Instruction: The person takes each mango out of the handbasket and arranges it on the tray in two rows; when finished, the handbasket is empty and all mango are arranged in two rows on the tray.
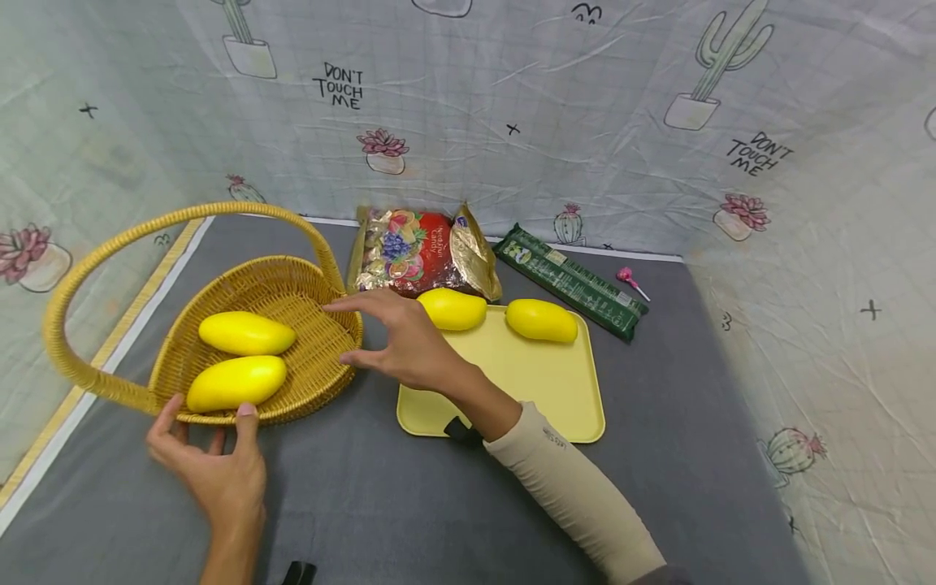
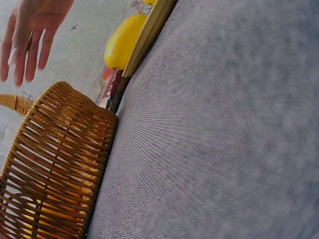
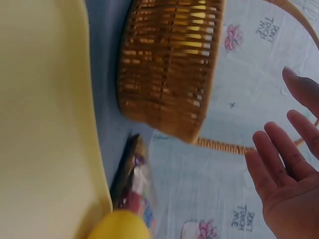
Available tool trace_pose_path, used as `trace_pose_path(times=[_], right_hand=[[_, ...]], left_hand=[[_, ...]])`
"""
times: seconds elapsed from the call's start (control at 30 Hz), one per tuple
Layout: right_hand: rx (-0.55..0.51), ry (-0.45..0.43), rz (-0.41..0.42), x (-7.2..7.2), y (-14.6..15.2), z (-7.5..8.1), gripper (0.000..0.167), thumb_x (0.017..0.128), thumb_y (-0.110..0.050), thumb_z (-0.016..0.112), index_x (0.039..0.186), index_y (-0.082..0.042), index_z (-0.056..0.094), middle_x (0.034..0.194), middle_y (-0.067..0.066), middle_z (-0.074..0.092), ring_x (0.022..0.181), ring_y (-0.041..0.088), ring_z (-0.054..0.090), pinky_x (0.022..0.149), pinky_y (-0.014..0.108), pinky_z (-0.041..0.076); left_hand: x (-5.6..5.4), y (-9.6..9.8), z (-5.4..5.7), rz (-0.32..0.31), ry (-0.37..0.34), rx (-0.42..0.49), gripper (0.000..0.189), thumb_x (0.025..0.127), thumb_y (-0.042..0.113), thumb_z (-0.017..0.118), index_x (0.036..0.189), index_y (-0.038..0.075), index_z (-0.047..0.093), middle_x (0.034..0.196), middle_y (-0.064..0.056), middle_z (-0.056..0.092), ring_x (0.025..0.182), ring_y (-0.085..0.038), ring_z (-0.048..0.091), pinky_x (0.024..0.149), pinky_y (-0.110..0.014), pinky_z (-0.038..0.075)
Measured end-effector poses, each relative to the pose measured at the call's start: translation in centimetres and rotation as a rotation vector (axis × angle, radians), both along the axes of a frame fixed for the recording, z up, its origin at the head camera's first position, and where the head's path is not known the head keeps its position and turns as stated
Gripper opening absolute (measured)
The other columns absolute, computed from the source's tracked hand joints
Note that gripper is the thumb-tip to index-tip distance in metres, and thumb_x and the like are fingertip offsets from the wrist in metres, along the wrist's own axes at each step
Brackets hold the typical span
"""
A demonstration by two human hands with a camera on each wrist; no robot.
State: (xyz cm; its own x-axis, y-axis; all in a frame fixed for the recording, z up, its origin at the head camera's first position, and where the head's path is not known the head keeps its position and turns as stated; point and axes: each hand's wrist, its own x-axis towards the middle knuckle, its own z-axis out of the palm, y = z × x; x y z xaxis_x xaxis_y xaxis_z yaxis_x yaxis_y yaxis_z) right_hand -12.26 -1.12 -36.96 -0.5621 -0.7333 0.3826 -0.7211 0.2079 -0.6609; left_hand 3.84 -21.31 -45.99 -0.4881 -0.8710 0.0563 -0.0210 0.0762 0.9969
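Observation:
A yellow wicker basket [image 1: 322, 313] with a tall hoop handle stands at the left, and two yellow mangoes [image 1: 247, 333] lie inside it. My left hand [image 1: 215, 463] grips the near rim, its thumb tip on the edge by the closer mango. Over the basket's right rim reaches my right hand [image 1: 405, 341], thumb and fingers spread apart, holding nothing. In the right wrist view, that hand [image 3: 294, 184] is raised beside the basket. A pale yellow tray [image 1: 526, 390] lies right of the basket, with a mango [image 1: 453, 309] and another mango [image 1: 541, 320] at its far edge.
Behind the tray, a red and gold candy bag [image 1: 417, 252] lies near the patterned cloth wall [image 1: 468, 106]. To its right are a long dark green packet [image 1: 570, 280] and a pink lollipop [image 1: 626, 276]. A black object [image 1: 300, 573] shows at the bottom edge.

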Motion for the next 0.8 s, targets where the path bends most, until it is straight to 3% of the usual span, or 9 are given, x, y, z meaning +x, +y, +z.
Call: trace_pose_path(times=[0.47,0.8], right_hand=[[0.113,-0.005,0.053,0.6,-5.8,-1.0,0.06,0.091,-0.034,0.086,0.147,-0.023,0.065,0.147,-0.007,0.066,0.133,0.005,0.058,0.113,0.014,0.036],[0.22,-0.047,0.107,0.4,-9.7,-1.6,0.06,0.092,-0.032,0.085,0.147,-0.022,0.064,0.149,-0.006,0.064,0.136,0.005,0.055,0.114,0.013,0.033]], left_hand=[[0.0,0.1,-0.1,0.004,-0.007,-0.021,0.074,0.096,0.012,0.075,0.157,0.028,0.035,0.165,0.005,0.019,0.153,-0.021,0.02,0.121,-0.046,0.027],[0.0,-0.1,-0.2,0.005,-0.014,-0.02,0.075,0.095,0.011,0.075,0.156,0.028,0.036,0.164,0.004,0.019,0.153,-0.021,0.021,0.12,-0.046,0.028]])
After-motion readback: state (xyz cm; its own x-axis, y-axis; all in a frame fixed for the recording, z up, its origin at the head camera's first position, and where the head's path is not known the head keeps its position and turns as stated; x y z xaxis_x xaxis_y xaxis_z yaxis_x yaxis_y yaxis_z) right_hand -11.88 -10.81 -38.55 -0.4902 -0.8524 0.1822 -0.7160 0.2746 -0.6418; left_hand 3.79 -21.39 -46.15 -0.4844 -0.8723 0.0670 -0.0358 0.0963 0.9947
